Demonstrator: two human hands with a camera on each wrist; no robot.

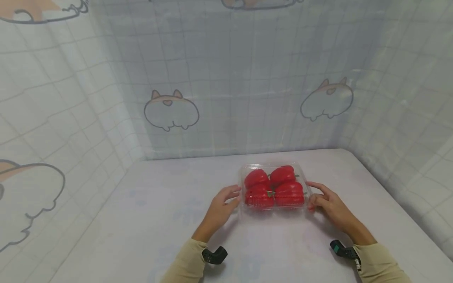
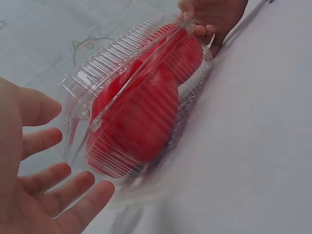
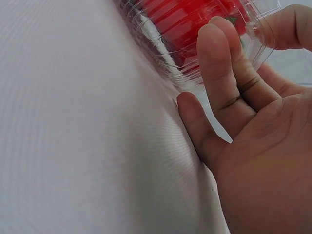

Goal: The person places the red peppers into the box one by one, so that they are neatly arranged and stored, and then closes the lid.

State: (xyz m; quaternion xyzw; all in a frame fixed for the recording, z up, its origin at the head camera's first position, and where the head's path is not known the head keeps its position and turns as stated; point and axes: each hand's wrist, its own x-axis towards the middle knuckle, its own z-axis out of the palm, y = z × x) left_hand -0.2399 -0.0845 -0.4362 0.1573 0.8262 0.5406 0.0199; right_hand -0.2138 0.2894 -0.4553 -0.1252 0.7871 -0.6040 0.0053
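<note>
A clear plastic clamshell box sits on the table in the head view, with several red bell peppers inside. Ridged walls and a lid rim show in the left wrist view. My left hand is at the box's left end, its fingers spread and loosely bent beside the wall. At the opposite end, my right hand pinches the box's edge, with some fingers bent in front of the wall and another digit at the rim. Its little finger rests low by the tabletop.
The table has a pale cover. Grid-patterned curtains with cartoon animal drawings rise behind it and at both sides. Dark wrist devices are worn at both light sleeves.
</note>
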